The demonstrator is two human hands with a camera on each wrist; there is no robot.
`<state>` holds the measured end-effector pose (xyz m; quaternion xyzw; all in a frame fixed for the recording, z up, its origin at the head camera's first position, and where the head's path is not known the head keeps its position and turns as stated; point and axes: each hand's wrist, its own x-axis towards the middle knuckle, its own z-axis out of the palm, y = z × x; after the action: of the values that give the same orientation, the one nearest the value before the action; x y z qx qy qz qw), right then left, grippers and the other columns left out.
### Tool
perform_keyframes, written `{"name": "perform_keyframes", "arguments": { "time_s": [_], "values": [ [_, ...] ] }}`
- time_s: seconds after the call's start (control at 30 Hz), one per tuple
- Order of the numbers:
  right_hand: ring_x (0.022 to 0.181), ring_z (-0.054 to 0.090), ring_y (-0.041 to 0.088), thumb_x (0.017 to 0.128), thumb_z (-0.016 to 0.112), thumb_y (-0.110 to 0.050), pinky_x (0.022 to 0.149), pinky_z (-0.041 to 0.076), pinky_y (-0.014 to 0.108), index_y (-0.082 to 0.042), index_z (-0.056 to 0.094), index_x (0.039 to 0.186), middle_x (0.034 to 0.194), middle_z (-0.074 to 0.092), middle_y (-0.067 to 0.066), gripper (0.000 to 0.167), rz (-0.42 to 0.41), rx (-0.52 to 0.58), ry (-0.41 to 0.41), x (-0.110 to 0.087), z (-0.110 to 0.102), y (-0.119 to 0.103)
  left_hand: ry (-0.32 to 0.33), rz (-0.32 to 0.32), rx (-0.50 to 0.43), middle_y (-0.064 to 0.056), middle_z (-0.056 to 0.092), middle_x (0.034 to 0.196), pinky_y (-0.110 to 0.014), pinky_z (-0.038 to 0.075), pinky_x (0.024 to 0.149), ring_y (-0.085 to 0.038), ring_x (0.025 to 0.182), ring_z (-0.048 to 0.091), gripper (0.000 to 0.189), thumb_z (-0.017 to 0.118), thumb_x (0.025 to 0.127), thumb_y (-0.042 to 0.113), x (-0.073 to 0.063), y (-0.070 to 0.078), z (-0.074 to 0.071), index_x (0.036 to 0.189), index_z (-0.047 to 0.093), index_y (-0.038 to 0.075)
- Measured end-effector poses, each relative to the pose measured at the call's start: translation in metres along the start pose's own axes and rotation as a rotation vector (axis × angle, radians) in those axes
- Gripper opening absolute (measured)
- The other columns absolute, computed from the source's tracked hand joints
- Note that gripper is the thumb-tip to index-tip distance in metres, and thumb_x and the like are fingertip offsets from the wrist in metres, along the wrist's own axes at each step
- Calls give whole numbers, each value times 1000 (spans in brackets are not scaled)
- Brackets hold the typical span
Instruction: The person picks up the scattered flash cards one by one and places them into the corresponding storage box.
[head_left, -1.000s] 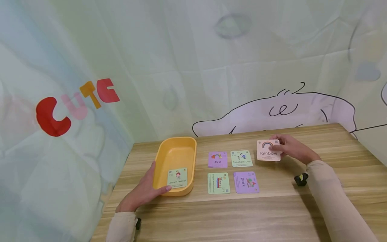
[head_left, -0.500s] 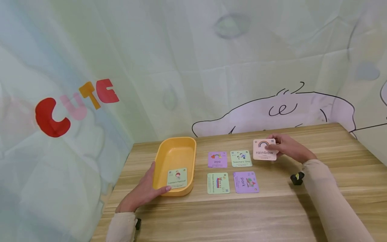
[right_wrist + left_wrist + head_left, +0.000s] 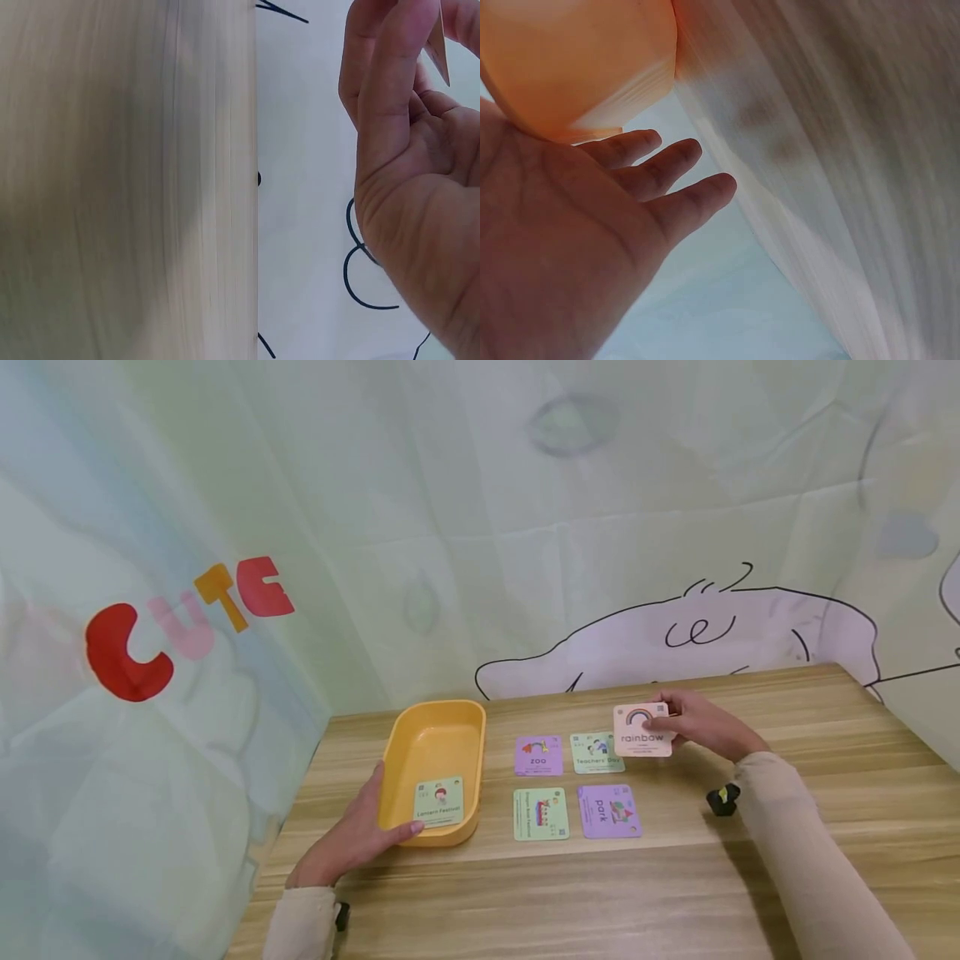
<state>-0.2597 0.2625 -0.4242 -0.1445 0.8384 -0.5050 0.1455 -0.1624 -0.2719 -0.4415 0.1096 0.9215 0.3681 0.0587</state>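
Observation:
My right hand (image 3: pixel 708 724) pinches a pale pink rainbow card (image 3: pixel 642 729) by its right edge, thumb on the printed face. The card overlaps the right edge of the green Teachers' Day card (image 3: pixel 597 753) in the head view. In the right wrist view, only a thin edge of the card (image 3: pixel 437 52) shows between the fingers. My left hand (image 3: pixel 356 835) rests against the left near corner of a yellow tray (image 3: pixel 480 752), its thumb at the near rim; the left wrist view shows straight, spread fingers (image 3: pixel 694 206). A green Lantern Festival card (image 3: pixel 439 802) lies in the tray.
On the wooden table (image 3: pixel 555 902), right of the tray, lie a purple zoo card (image 3: pixel 538 756), a green Dragon Boat Festival card (image 3: pixel 541 814) and a purple park card (image 3: pixel 609 812). A printed curtain (image 3: pixel 420 527) hangs behind the table's far edge.
My right hand has carried the rainbow card leftward, from beside the Teachers' Day card to overlapping its right edge in the head view. My left hand and the tray have stayed put.

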Motion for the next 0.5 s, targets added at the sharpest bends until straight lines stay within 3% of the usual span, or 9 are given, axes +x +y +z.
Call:
{"name": "perform_keyframes", "arguments": {
  "time_s": [0.1,0.33,0.5],
  "values": [
    [87,68,26,97,69,-22,71,59,38,2,53,122,107,62,18,38,-5,14,-9,4,3,-1,-3,-18,6,-16,36,154,-56,33,109,-31,125,41,113,80,84,47,0,-1,0,163,6,12],
    [87,69,27,96,70,-24,71,60,39,-1,54,122,107,63,17,39,-14,-5,-14,11,11,-5,6,26,-35,-13,49,137,-46,41,98,-29,111,49,105,82,83,42,1,1,1,160,17,16],
    [87,68,27,96,70,-24,72,60,39,1,53,123,106,63,18,40,-15,-14,-25,15,14,-10,11,26,-21,-11,49,136,-46,41,99,-28,111,49,105,82,83,44,1,2,0,160,16,15]
  ]
}}
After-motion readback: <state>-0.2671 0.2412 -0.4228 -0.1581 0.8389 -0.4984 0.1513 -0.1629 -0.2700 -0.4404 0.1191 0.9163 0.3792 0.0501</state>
